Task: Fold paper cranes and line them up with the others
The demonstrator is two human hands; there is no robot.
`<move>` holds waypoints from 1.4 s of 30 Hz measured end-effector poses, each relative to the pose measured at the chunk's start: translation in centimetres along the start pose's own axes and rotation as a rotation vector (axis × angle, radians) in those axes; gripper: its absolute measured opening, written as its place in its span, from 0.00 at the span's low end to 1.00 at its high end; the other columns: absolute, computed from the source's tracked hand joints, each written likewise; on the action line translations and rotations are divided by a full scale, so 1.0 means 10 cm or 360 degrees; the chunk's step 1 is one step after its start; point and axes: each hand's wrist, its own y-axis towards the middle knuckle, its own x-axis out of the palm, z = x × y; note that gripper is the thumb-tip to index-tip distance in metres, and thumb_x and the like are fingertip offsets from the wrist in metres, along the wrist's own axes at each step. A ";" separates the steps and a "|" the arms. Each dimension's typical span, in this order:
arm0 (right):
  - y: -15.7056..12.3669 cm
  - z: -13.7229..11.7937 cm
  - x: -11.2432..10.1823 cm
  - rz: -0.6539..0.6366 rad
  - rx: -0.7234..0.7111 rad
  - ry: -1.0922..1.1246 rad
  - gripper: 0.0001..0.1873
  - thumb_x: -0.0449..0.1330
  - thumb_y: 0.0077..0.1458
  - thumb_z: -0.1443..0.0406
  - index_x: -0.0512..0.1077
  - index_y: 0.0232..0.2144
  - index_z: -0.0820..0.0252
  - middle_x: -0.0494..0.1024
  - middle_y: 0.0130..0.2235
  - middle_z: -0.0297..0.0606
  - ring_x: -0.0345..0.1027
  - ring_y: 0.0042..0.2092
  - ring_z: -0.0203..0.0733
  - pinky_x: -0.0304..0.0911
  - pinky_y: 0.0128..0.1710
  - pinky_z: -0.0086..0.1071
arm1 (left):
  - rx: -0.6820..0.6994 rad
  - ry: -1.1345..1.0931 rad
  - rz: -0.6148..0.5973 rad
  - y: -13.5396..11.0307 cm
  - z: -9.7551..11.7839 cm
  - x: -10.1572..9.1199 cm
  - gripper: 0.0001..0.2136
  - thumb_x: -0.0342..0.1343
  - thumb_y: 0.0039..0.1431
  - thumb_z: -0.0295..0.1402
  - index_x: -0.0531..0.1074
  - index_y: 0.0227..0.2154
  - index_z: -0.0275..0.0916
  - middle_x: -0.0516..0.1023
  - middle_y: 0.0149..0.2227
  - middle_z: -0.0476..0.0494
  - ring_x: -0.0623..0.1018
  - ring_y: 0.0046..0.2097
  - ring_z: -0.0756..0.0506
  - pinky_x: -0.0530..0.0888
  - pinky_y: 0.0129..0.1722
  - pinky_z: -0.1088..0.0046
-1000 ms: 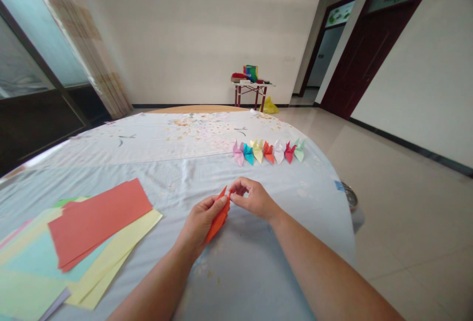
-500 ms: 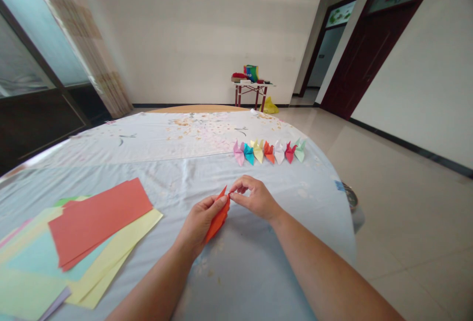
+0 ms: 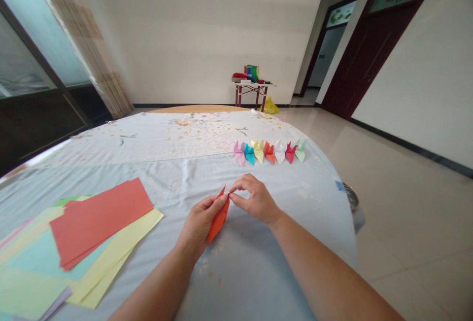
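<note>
Over the near middle of the table, my left hand grips a folded orange paper crane, thumb on its near side. One narrow point of the paper sticks up past the thumb; the wider part hangs below. My right hand pinches another thin tip of the same paper between thumb and forefinger, its other fingers curled. Beyond the hands stands a row of folded paper cranes in pink, blue, yellow, orange, white, red and pale green.
Left of my hands lies a loose stack of coloured paper sheets, with red sheets above yellow sheets. A pale flowered cloth covers the round table. Past its far edge stands a small table with things on it.
Both hands keep their hold on the orange paper. The paper has turned slightly, and my right hand's fingers have shifted a little at the tip.
</note>
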 end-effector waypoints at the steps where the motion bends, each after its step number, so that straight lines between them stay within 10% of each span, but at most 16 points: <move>1: 0.00 -0.01 0.00 0.0009 -0.0038 -0.0028 0.03 0.59 0.49 0.69 0.71 0.29 0.58 0.71 0.31 0.35 0.63 0.37 0.38 0.60 0.40 0.33 | 0.0003 -0.0034 -0.0004 0.01 -0.01 0.00 0.17 0.64 0.37 0.44 0.74 0.25 0.34 0.70 0.17 0.52 0.65 0.19 0.55 0.59 0.18 0.80; 22: -0.01 -0.02 0.01 -0.0130 -0.0177 -0.0037 0.04 0.58 0.50 0.69 0.70 0.31 0.58 0.71 0.32 0.36 0.64 0.37 0.38 0.61 0.41 0.34 | -0.0120 -0.0306 -0.0059 0.03 -0.04 -0.03 0.15 0.65 0.39 0.38 0.73 0.28 0.33 0.71 0.18 0.52 0.66 0.19 0.56 0.60 0.19 0.82; 42: 0.00 -0.16 -0.04 0.0069 -0.0190 -0.0102 0.03 0.58 0.51 0.67 0.69 0.32 0.58 0.68 0.36 0.39 0.62 0.42 0.40 0.60 0.45 0.37 | 0.0345 -0.0012 0.0080 0.05 -0.06 -0.03 0.16 0.64 0.40 0.40 0.77 0.32 0.36 0.78 0.28 0.46 0.73 0.30 0.48 0.68 0.31 0.76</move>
